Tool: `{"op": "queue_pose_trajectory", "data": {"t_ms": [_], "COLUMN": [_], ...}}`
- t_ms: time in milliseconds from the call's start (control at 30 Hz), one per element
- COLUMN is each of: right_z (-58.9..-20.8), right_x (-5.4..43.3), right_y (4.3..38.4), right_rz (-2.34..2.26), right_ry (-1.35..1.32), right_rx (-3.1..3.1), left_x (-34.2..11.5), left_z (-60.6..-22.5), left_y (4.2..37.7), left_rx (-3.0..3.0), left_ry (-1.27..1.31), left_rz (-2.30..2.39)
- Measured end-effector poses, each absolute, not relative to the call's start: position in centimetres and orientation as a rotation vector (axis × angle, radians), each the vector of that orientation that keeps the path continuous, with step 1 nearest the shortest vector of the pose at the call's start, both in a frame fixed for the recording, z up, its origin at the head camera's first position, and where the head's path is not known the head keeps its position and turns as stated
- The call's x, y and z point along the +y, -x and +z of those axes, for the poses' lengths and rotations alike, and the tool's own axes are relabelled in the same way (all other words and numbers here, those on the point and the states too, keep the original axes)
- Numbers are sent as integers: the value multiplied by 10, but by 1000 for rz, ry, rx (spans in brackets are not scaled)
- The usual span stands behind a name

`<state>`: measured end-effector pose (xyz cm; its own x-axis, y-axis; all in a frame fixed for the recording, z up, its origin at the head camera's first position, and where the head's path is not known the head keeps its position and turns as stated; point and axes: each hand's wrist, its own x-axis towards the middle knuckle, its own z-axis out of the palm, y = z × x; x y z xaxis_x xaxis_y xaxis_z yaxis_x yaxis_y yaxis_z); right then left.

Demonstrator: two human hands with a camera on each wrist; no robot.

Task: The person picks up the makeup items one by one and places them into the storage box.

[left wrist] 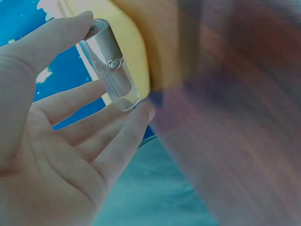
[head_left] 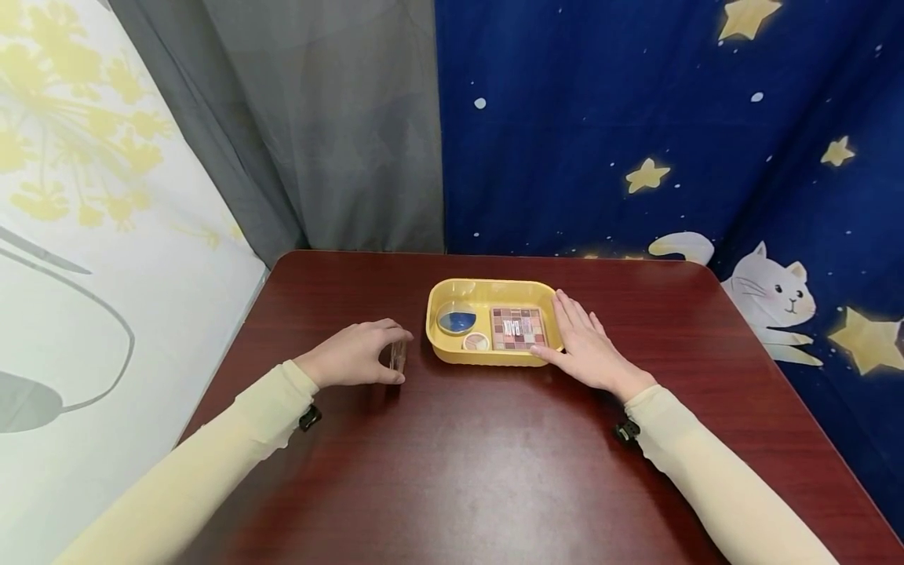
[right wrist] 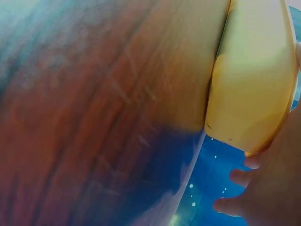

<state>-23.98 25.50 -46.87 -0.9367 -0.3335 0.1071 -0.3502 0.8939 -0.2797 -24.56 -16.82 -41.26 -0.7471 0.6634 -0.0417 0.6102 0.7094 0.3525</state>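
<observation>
My left hand (head_left: 353,355) pinches a lip gloss tube (left wrist: 110,63) between thumb and fingertips, just left of the yellow tray (head_left: 487,359). The tube is small and clear, with a shiny silvery part at the thumb end. My right hand (head_left: 592,351) rests against the tray's right end, its fingers fairly straight and its thumb over the front rim. Inside the tray, a square eyeshadow palette (head_left: 518,328) with many coloured panes lies on the right. To its left are a small round compact (head_left: 476,342) and a round case (head_left: 457,320), part blue and part clear.
The dark red wooden table (head_left: 466,455) spreads around the tray, with its far edge behind it. A grey curtain (head_left: 353,125) and a blue star-patterned curtain (head_left: 551,141) hang beyond that edge. A white patterned wall or cloth (head_left: 120,298) stands along the left.
</observation>
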Motion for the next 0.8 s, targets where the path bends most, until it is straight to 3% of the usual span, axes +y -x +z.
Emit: {"op": "queue_pose_trajectory", "data": {"t_ms": [800], "right_z": [-468], "right_x": [255], "right_y": [240], "right_rz": [462], "right_ry": [-541], "right_rx": [-2993], "left_x": [-81], "left_z": [-372], "left_y": [291], "left_rx": [2804], "left_ry": [-1115], "left_rz": [394]}}
